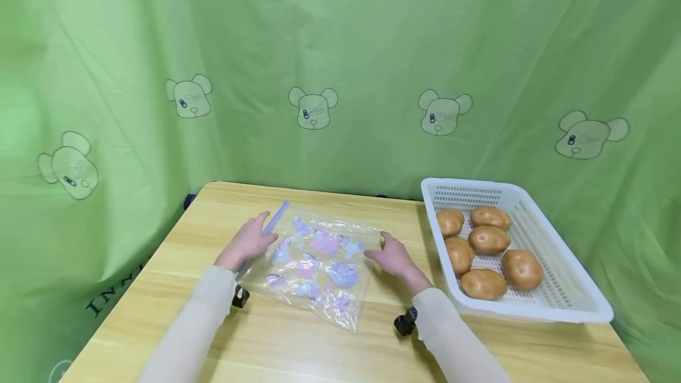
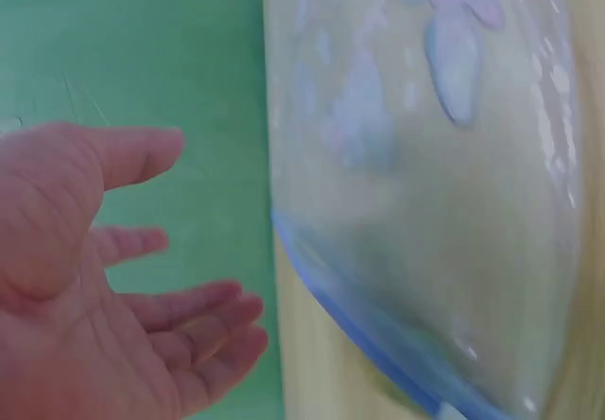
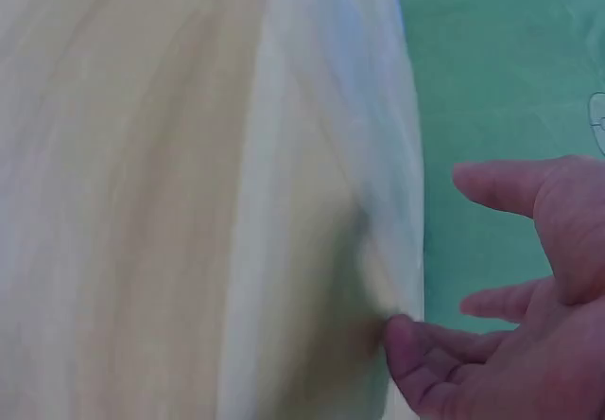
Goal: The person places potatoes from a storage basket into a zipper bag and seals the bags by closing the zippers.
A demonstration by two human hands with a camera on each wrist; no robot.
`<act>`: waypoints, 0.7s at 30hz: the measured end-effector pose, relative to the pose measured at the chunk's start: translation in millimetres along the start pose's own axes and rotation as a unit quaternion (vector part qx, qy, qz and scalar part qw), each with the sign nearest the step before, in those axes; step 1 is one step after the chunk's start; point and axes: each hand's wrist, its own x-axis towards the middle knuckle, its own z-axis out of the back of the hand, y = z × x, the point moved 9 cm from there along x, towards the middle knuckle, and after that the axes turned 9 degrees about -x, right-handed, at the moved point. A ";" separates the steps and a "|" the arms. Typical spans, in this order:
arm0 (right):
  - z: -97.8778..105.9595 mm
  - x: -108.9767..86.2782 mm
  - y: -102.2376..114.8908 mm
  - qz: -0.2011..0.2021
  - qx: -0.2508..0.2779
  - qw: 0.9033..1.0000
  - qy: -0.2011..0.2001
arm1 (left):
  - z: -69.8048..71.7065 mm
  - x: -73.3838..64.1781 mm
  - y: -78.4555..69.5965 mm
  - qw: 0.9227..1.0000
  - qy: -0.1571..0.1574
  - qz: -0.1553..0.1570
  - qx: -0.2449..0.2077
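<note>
A clear zip bag printed with pink, blue and purple cartoon shapes lies flat on the wooden table, its blue zip strip along the left side. My left hand is beside that strip, thumb and fingers spread; in the left wrist view the same hand appears apart from the plastic. At the opposite edge of the bag is my right hand, its fingers loosely extended. In the right wrist view one fingertip seems to meet the bag's edge; whether it presses there I cannot tell.
On the right stands a white plastic basket holding several brown potatoes. A green curtain with bear-head prints hangs behind the wooden table and down its sides.
</note>
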 end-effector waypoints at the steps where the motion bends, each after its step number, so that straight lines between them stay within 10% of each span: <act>1: -0.7 0.4 -0.6 0.001 0.001 1.000 0.002 | 0.3 0.4 2.7 1.000 0.005 -0.001 -0.013; 10: -5.6 7.1 -7.2 0.011 0.013 1.000 0.002 | -10.2 1.3 40.1 0.987 0.067 0.065 -0.128; 21: -10.1 11.5 -17.7 -0.020 0.133 0.991 -0.005 | -10.0 4.9 58.5 0.982 0.039 0.106 -0.151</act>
